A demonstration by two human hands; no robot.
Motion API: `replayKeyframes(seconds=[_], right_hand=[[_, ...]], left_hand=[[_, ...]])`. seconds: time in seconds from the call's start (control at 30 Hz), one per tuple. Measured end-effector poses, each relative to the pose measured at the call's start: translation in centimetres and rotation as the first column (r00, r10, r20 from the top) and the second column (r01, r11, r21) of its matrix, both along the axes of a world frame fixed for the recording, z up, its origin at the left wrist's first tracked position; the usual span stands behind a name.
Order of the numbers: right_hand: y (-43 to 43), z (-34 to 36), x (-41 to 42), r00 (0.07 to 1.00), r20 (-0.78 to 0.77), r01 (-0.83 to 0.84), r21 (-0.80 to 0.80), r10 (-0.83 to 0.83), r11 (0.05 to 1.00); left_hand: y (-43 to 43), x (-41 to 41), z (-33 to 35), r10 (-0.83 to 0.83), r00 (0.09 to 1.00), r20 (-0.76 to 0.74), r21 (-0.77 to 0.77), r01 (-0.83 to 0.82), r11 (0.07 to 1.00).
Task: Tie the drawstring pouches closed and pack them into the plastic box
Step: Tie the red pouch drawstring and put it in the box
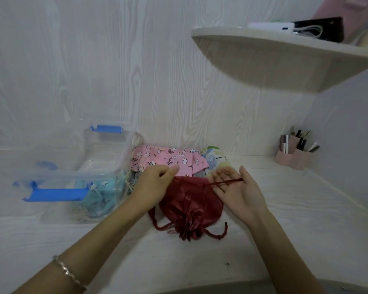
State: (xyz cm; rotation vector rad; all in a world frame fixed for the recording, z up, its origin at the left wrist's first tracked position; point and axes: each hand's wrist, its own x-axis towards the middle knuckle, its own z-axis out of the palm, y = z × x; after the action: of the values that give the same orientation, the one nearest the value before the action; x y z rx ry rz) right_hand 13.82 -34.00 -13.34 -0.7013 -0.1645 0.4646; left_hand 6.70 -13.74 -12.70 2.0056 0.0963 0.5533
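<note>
Though gathered, seemingly untied: dark red satin drawstring pouch (pixel 191 200), centre, pinched by left hand (pixel 155 183), cord (pixel 223 182) across slack right hand (pixel 240 192). Teal cloth pouches (pixel 98 194) in clear plastic box (pixel 72 174), left; pink cloth pouches (pixel 168 158) far, unpacked.

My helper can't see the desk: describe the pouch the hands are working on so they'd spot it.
On the white wood-grain desk, look right of the clear plastic box with blue latches. In front of the printed pouches lies the dark red satin drawstring pouch, the only plain, shiny one.
</note>
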Motion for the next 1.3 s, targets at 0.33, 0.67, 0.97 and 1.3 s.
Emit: replayKeyframes(seconds=[0.33, 0.67, 0.97, 1.3], right_hand=[[-1.9, -1.1, 1.0, 0.900, 0.436, 0.364, -0.739, -0.008, 0.567], [0.7, 2.9, 0.2, 0.820, 0.485, 0.280, -0.803, 0.305, 0.526], [4.4, 5.3, 2.2, 0.882, 0.192, -0.027, -0.891, 0.431, 0.453], [0.6, 0.6, -1.4, 0.862, 0.300, -0.041, -0.763, 0.409, 0.645]], left_hand=[[-0.4, 0.4, 0.3, -0.236, 0.967, -0.097, -0.780, 0.073, 0.621], [-3.0, -0.5, 0.2, -0.278, 0.891, -0.360, -0.148, 0.239, 0.960], [-4.7, 0.8, 1.3, -0.514, 0.788, -0.339, -0.363, 0.395, 0.844], [-3.0, 1.7, 0.9, -0.280, 0.922, -0.268, -0.556, 0.089, 0.826]])
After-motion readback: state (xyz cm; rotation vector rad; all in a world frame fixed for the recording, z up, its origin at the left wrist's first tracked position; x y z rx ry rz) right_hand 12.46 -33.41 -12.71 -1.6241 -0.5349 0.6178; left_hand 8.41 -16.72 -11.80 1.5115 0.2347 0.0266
